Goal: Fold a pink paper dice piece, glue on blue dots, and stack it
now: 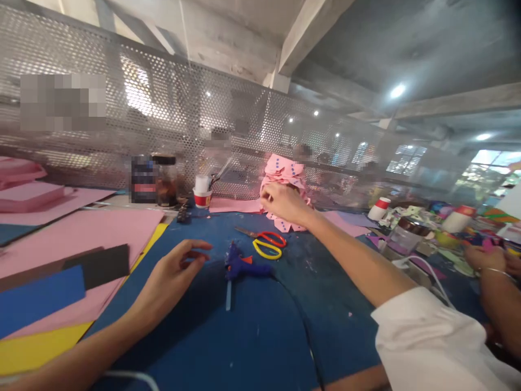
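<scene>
My left hand (179,266) hovers over the blue tabletop, fingers apart and holding nothing. Just right of it lies a blue hot glue gun (244,266) with an orange trigger and a glue stick jutting from its back. My right hand (285,202) reaches forward to a stack of pink paper pieces (284,165) with blue marks. Its fingers are bent and close together against the stack; what they pinch, if anything, is hidden. Between the hands and behind the glue gun are scissors (268,247) with red and yellow handles.
Pink sheets (101,228) and dark and blue boards (40,298) cover the left side. A red-and-white cup (202,196) stands by the perforated metal screen (171,130). At right are a clear jar (405,236), paper scraps, and another person's hands (488,259). A black cord (303,320) trails toward me.
</scene>
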The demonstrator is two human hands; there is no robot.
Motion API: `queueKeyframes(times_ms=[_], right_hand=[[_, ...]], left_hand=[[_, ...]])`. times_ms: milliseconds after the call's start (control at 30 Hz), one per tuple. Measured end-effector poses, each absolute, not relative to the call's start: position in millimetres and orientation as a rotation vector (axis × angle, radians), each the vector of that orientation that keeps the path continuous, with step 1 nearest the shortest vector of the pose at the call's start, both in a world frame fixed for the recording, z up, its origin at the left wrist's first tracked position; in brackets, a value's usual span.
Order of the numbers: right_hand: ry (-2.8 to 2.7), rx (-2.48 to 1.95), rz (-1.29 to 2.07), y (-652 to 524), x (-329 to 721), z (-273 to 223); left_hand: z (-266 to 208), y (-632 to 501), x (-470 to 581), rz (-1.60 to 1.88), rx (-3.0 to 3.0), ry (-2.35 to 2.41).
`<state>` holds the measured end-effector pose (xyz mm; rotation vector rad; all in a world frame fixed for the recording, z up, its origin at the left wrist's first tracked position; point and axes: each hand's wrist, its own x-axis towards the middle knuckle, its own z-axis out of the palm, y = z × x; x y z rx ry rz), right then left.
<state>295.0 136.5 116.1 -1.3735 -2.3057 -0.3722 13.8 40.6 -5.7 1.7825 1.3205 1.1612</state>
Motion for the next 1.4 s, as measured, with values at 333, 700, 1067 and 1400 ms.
queueKeyframes(times_ms=[333,700,1067,1400], right_hand=[[-2.375,-1.535,-0.066,105,331,11],[-2.439,-1.494,-0.191,106,345,-16],[-2.418,-1.524,-0.119,109,346,-16],[-2.420,-1.496,-0.162,113,347,-21]], left_hand=[[-5,39,20,1.337,1.951,1.256],[8,47,-5,1.185,2.304,1.358],[-10,6,-143,0.680,2.317,2.009],[-32,14,-154,0.612,2.324,2.139]])
